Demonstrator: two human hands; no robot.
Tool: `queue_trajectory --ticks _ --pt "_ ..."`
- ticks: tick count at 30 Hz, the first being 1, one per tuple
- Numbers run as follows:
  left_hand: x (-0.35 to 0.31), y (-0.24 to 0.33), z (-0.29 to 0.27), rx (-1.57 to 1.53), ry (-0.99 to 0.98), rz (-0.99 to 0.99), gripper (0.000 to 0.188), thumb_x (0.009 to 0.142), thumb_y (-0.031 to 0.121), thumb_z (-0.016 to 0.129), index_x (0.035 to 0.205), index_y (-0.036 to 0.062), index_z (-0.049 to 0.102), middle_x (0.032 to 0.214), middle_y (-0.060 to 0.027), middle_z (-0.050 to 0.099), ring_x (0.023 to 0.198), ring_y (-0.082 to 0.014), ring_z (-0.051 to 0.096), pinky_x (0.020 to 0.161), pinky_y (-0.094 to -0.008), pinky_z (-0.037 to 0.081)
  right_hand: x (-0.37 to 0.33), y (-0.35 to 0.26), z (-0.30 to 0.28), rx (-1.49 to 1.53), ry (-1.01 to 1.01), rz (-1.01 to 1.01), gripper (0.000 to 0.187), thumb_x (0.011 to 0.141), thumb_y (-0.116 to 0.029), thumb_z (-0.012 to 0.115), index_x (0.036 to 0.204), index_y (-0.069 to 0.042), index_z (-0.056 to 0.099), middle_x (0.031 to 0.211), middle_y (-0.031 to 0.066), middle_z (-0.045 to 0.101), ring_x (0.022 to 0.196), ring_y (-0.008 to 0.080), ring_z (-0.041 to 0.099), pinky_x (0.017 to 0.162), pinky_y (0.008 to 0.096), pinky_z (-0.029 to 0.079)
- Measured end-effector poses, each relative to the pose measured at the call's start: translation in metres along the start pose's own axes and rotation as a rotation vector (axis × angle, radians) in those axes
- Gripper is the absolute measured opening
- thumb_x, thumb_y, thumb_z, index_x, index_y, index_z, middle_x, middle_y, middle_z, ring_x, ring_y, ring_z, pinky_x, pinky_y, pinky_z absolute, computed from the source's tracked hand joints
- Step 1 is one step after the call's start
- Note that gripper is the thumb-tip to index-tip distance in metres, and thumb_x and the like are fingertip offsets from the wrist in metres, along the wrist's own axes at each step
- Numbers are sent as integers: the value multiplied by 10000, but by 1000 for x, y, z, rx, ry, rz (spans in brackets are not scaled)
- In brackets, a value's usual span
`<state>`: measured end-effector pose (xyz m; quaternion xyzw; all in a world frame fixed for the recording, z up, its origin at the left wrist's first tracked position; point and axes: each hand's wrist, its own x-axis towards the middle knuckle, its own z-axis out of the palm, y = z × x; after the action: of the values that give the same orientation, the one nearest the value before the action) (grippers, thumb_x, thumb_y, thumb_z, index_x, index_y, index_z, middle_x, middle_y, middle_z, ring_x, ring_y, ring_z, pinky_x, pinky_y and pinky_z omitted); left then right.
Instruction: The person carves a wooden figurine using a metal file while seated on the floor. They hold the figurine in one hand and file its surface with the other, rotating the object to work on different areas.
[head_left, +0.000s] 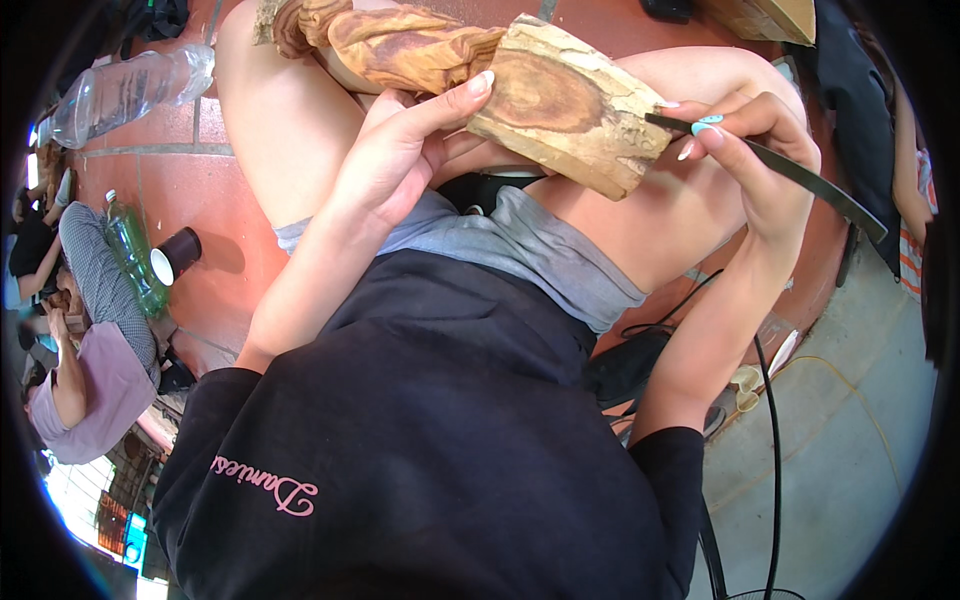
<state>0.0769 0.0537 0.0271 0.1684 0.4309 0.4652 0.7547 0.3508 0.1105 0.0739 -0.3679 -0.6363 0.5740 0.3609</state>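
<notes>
A carved wooden figure (415,45) lies across my lap, with smooth reddish-brown folds at its left and a pale, rough block-like base at its right. The base's end (545,90) has a dark oval patch and faces up at me. My left hand (425,125) grips the carving near where folds and base meet, thumb on top. At the base's right edge, my right hand (755,140) pinches a thin, dark, flat strip-like tool (815,185). The tool's left tip touches or nearly touches the pale wood, and its wide end sticks out to the right.
On the red tiled floor (225,240) at left are a large clear bottle (130,95), a green plastic bottle (135,255) and a dark cup (177,256). Other people (95,390) sit farther left. A black cable (770,440) runs down at right. A cardboard box (770,18) stands at the far right.
</notes>
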Motion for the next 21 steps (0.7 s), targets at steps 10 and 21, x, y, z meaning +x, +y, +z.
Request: queue_trajectory --ticks 10,21 --pt "0 -1 0 -46 2 20 414 884 121 629 1225 -59 477 1168 -154 592 1071 -212 601 953 -341 502 -10 -3 6 -31 38 -15 101 793 112 636 786 55 553 764 157 643 807 212 659 759 320 547" --pt "-4 3 4 -60 -25 5 420 890 131 616 1226 -69 464 1161 -177 592 1064 -260 608 910 -418 533 -31 -5 24 -39 129 -115 142 783 135 646 782 46 536 713 108 609 861 279 665 915 457 495"
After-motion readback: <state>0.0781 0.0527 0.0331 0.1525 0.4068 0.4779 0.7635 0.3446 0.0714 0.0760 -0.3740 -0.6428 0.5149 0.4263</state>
